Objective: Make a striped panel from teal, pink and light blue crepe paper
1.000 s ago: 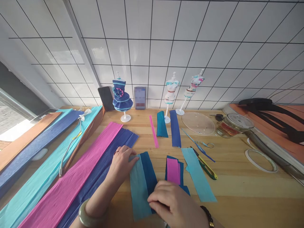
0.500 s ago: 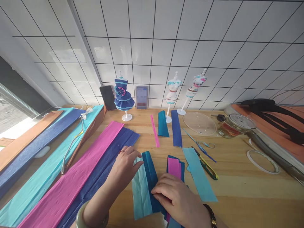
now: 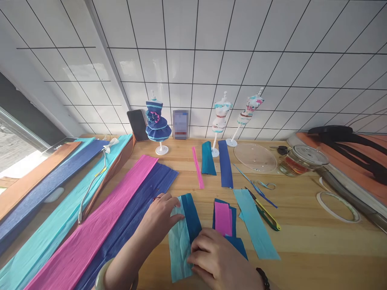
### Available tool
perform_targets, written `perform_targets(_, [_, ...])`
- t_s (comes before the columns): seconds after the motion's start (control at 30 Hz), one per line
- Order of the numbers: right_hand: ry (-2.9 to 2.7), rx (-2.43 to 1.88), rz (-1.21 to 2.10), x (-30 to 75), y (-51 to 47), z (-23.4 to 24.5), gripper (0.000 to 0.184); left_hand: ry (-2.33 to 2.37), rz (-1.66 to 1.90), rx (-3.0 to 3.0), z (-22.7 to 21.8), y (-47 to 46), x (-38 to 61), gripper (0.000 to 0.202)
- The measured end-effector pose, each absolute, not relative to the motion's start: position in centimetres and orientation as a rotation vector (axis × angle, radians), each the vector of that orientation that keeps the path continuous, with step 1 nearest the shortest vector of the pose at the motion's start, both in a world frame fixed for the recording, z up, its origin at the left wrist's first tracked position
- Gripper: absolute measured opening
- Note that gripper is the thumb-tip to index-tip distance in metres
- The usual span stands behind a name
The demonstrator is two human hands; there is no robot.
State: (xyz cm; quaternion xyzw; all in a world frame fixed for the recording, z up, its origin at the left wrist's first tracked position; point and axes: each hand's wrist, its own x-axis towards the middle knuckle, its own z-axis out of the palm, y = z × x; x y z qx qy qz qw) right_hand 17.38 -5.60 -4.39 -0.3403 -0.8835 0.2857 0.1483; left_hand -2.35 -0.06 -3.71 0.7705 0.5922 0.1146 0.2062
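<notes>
In front of me lies a light aqua crepe paper strip with a dark teal strip along its right side. My left hand rests at the upper left of the aqua strip, thumb and fingers apart. My right hand is curled over the lower part of the two strips, its fingertips pinched together at the line where they meet; the exact edge is hidden beneath it. Just beyond the right hand is a small stack of paper with a pink piece on top of dark teal ones.
Long pink crepe paper and blue crepe paper lie at left. A light blue strip, a yellow-green cutter and a tape ring lie right. Behind stand a dressed mini mannequin, two others, phones and a jar.
My right hand has moved slightly left and down over the strips, uncovering more of the pink and teal stack. My left hand has barely moved.
</notes>
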Motion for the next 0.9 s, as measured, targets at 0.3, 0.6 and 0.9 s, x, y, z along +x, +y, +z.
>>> perform_targets(0.3, [-2.601,-1.01,0.832,17.17,-5.38,-3.96,0.009,1.647,0.333,2.124,-4.21,0.22,-2.56,0.014])
perform_targets(0.6, [-2.609,-1.043,0.834,17.18,-5.32,-3.73,0.007,1.741,0.365,2.112,-3.93,0.28,-2.95,0.016])
perform_targets(0.9, [-2.598,-0.999,0.812,17.18,-5.49,-3.85,0.009,1.914,0.333,2.013,-3.77,0.69,-3.05,0.012])
